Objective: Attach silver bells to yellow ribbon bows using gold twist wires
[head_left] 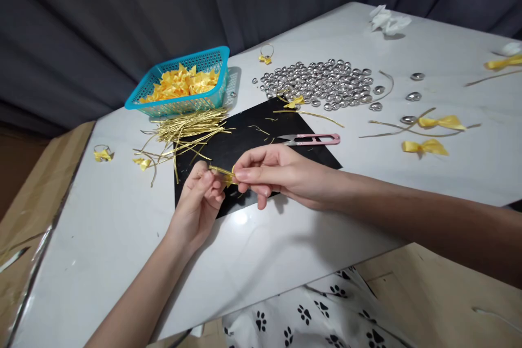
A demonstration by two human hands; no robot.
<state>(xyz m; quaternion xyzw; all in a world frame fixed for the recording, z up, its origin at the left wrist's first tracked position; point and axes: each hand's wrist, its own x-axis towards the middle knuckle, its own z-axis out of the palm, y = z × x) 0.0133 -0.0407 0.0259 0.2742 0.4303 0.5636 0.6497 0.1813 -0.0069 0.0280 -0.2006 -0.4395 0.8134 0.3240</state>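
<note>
Between both hands stretches a short gold cord [221,170], with a bit of yellow ribbon [229,179] showing behind it, partly hidden by fingers. My left hand [198,198] pinches the cord's left end between thumb and finger. The other end is gripped by the thumb and forefinger of my right hand [271,171]. Both hands are held over a black sheet [240,136]. Pink-handled thread snips [314,139] lie just beyond my right hand. A loose pile of gold cords [191,126] sits past my left hand.
A blue basket [179,102] of yellow ribbon bows stands at the back left. Many silver beads [322,84] are spread at the back. Yellow bows [426,147] and cords lie right, near crumpled white tissue [389,20]. Finished-looking rings with bows [103,153] rest on the white table [101,228].
</note>
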